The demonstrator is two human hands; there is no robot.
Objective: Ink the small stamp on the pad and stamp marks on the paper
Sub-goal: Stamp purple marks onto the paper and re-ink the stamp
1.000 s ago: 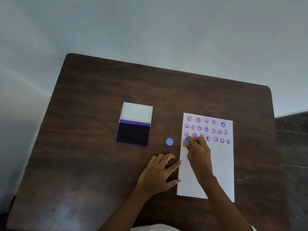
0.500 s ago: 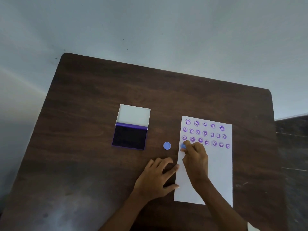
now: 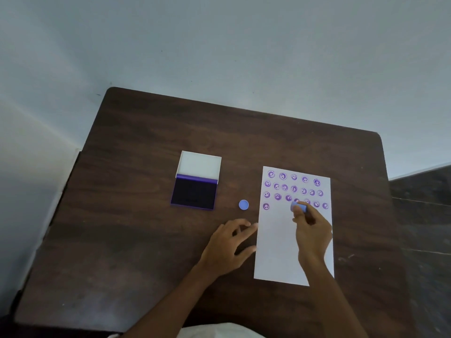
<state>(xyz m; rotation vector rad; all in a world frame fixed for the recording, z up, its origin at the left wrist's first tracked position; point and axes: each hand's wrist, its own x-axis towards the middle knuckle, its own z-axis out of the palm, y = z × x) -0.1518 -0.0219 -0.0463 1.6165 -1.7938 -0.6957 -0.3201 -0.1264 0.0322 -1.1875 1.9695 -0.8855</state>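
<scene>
1. The small stamp (image 3: 298, 207) is a short, light-blue cylinder, tilted over on its side above the paper (image 3: 278, 245). One round end faces up and left; its printing face cannot be made out.
2. The right hand (image 3: 312, 231) holds the stamp pinched between thumb and fingers (image 3: 297, 212), closed tightly around the barrel. The hand is over the middle of the sheet, just below the third row of marks. Whether the stamp touches the paper cannot be told.
3. The paper is a white upright sheet on the right part of the dark wooden desk (image 3: 146, 240). Its upper part carries rows of round purple marks (image 3: 294, 189), each a ring with a small smiling face inside. Some are dark and crisp, others pale or smudged.
4. A single mark (image 3: 266, 206) stands alone at the left edge, beginning a fourth row; the lower half of the sheet is blank.
5. The left hand (image 3: 228, 247) rests on the desk just beside the paper's left edge. Its fingers are loosely spread and half curled, holding nothing, with the fingertips close to the sheet's border.
6. The ink pad (image 3: 194, 193) lies open, well to the left of the paper. Its dark purple inked surface faces up, and its white lid (image 3: 200, 164) is folded back behind it.
7. A small round light-blue cap (image 3: 243, 205) lies flat on the desk between the ink pad and the paper, nearer the paper.
</scene>
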